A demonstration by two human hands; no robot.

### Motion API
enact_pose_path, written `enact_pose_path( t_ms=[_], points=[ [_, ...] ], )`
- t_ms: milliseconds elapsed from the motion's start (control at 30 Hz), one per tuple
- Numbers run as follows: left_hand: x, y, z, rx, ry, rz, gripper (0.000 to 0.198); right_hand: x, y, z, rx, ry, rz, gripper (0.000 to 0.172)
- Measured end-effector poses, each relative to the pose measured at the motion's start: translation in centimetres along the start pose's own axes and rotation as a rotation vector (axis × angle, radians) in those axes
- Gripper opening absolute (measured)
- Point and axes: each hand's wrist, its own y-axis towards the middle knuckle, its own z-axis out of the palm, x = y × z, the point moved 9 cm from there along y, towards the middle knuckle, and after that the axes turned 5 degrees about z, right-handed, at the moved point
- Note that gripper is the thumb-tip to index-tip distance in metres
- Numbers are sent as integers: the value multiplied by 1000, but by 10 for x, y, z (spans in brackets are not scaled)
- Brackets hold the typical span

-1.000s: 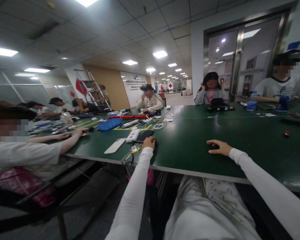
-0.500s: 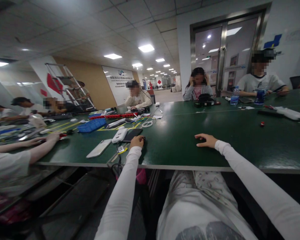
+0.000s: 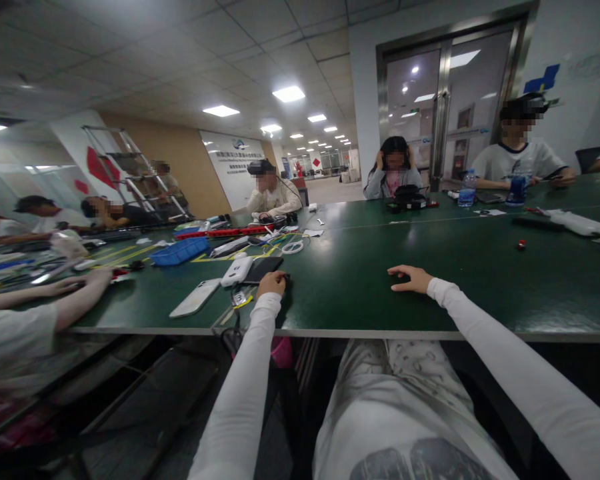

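My left hand (image 3: 271, 284) rests on the green table (image 3: 345, 293) with its fingers curled together. Something small and dark shows at its fingertips, too small to make out. Just left of it lie a black flat notebook-like item (image 3: 265, 269), a white boxy device (image 3: 237, 271) and a white phone (image 3: 196, 297). A cable and a yellow-edged tag (image 3: 242, 300) are close to the wrist. My right hand (image 3: 411, 279) lies on the bare tabletop, holding nothing, with thumb and fingers apart.
A blue tray (image 3: 180, 251), a coiled white cable (image 3: 293, 247) and tools crowd the left side. A small red object (image 3: 521, 245) and a water bottle (image 3: 467, 189) stand to the right. Co-workers sit around the table; a co-worker's hand (image 3: 100, 277) is at left.
The whole view has shifted slightly left. Both my hands keep their place and pose on the table. The person opposite has lowered their head slightly.
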Motion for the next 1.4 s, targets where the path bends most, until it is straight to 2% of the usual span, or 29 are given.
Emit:
enact_pose_path(
  t_ms=[400, 567, 733, 833, 900, 967, 1167, 1267, 1333, 1400],
  points=[
    [-5, -1, 1, 28, 35, 8, 25, 0, 0, -1, 2, -10, -6, 56],
    [-7, 1, 4, 7, 33, 62, 26, -2, 2, -1, 1, -8, -2, 55],
    [1, 6, 11, 14, 52, -3, 25, -1, 3, -2, -14, -18, -19, 55],
    [-10, 7, 16, 24, 15, -9, 23, -2, 3, -3, -24, -23, -20, 55],
    [-31, 6, 23, 43, -38, 8, 22, -2, 4, -4, -32, -23, -15, 55],
    [-63, 4, 33, 70, -116, 58, 22, -2, 4, -6, -39, -20, -14, 56],
    [-207, -14, 75, 211, -468, 318, 24, 4, 4, -10, -47, -46, -13, 64],
    [-273, -28, 87, 256, -581, 459, 22, 5, 7, -12, -62, -79, 0, 68],
    [-301, -35, 89, 272, -621, 524, 20, 3, 9, -15, -92, -109, 20, 71],
    [-314, -39, 91, 287, -647, 535, 20, 3, 10, -16, -101, -114, 14, 70]
  ],
)
